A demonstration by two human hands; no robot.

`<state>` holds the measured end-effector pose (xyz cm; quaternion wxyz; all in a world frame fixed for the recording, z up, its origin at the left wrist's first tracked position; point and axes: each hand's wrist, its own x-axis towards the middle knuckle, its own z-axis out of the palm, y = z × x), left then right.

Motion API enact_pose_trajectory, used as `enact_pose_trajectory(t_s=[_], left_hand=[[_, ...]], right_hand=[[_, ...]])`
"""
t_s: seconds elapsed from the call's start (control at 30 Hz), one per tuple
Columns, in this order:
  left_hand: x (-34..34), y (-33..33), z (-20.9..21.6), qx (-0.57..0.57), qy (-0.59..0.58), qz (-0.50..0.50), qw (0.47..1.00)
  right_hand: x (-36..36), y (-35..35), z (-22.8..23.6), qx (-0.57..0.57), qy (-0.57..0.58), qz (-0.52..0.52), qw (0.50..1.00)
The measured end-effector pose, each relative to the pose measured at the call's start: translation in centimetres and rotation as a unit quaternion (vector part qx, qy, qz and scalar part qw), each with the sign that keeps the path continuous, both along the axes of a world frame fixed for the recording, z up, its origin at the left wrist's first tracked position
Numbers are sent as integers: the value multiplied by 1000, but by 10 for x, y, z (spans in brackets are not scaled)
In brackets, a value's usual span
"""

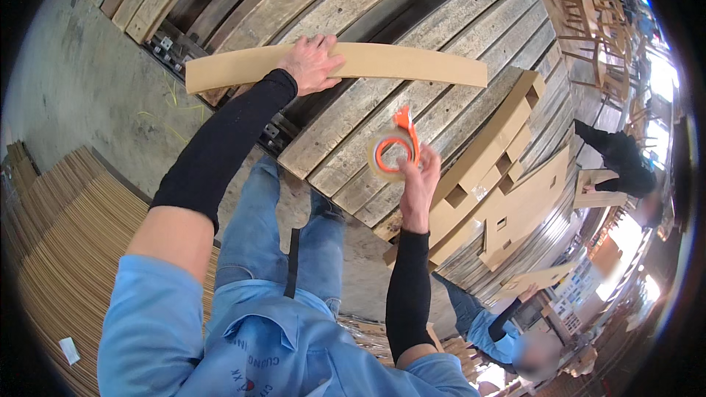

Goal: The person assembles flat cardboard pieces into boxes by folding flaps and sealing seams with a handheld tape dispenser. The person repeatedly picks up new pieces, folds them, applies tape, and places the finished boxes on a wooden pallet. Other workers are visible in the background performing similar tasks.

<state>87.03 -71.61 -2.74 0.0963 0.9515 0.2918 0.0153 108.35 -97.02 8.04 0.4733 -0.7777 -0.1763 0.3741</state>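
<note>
My left hand grips a long, narrow piece of brown cardboard near its middle, holding it level over a row of wooden planks. My right hand holds a roll of clear packing tape with an orange core, raised in front of me below the cardboard strip. An orange piece sticks up from the top of the roll. Both forearms wear black sleeves.
Long wooden planks lie across a work surface. Cut cardboard pieces with slots are stacked at the right. A tall stack of flat cardboard sheets stands at my left. Another person in blue works at lower right; wooden chairs stand far back.
</note>
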Motion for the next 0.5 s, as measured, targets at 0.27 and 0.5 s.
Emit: enact_pose_trajectory(t_s=[0.27, 0.5], left_hand=[[0, 1, 9, -21, 31, -13, 999], [2, -6, 14, -19, 60, -19, 998]], right_hand=[[-31, 197, 32, 7, -422, 280, 862], [-22, 219, 26, -139, -403, 424, 799]])
